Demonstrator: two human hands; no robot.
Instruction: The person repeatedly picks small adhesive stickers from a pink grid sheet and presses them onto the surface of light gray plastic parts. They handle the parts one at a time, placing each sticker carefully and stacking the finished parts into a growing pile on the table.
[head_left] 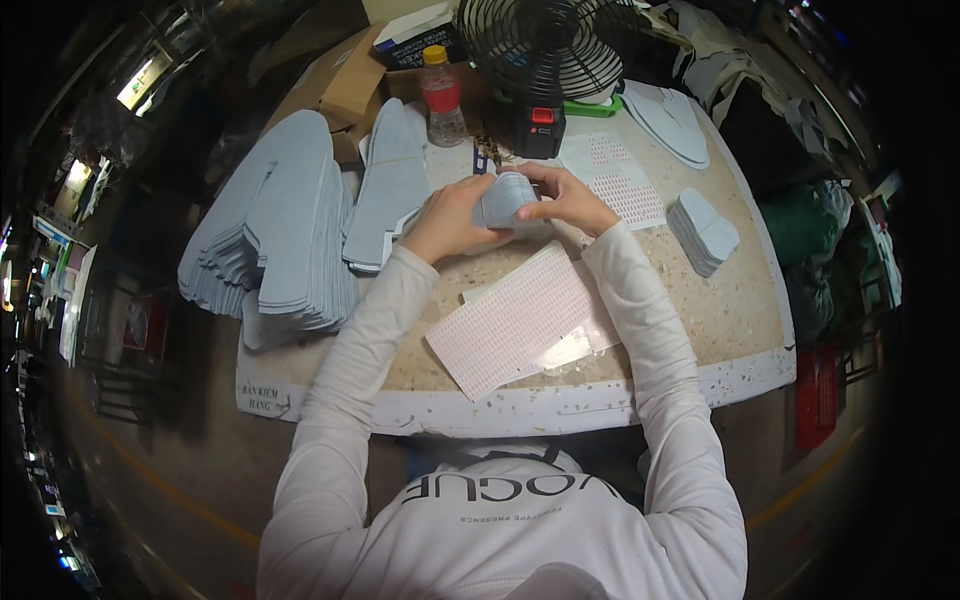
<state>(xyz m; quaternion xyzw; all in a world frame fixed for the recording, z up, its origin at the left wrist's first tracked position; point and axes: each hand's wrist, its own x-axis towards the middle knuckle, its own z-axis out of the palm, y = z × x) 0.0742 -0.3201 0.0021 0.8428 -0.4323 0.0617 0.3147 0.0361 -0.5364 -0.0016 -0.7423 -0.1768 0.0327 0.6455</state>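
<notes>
Between my two hands is a small stack of light grey rounded cut pieces (509, 200), held above the far middle of the table. My left hand (456, 217) wraps its left side, and my right hand (570, 200) grips the right side with thumb in front and fingers behind. A similar stack of small grey pieces (704, 232) lies at the right. Nearer to me, sheets of small pink-printed labels (520, 325) lie on the table, partly over a shiny clear sheet (580, 346).
Tall stacks of large grey cut pieces (290, 230) fill the table's left side, a smaller stack (390, 180) beside them. At the back stand a bottle with a yellow cap (443, 100), a black fan (545, 60) and a cardboard box (335, 85). Another label sheet (625, 190) lies right.
</notes>
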